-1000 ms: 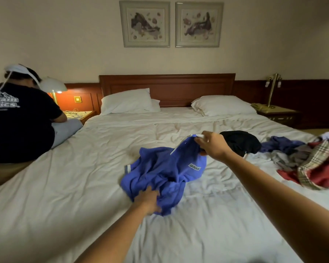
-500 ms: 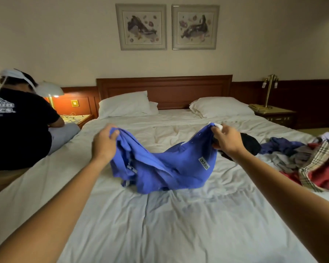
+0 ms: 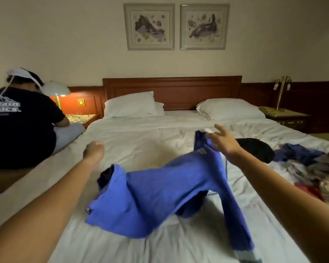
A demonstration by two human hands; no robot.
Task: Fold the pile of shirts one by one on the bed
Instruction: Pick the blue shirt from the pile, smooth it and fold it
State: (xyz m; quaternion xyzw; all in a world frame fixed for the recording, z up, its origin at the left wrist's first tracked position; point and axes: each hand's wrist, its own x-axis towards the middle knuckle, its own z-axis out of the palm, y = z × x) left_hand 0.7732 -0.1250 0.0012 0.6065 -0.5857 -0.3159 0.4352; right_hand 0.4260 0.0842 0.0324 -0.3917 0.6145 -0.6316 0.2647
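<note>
The blue shirt (image 3: pixel 160 192) is soft, matte knit and sprawls across the middle of the bed (image 3: pixel 179 247) on a rumpled white sheet. One long sleeve trails toward the near right and ends in a pale ribbed cuff (image 3: pixel 247 256). The shirt's far end stands up in a peak beside the right hand (image 3: pixel 223 142), whose fingers are splayed out straight; I can't tell whether the thumb has hold of any cloth. The left hand (image 3: pixel 94 151) hangs over bare sheet, well apart from the shirt, with its fingers curled in on nothing. A crumpled heap of clothes (image 3: pixel 311 168), including plaid, red and navy pieces, lies at the right edge of the bed, with a black garment (image 3: pixel 254 149) just beside it.

Half a second ago both hands held the shirt stretched between them. Since then the left hand has let go and the cloth has dropped and spread out toward the near side.
</note>
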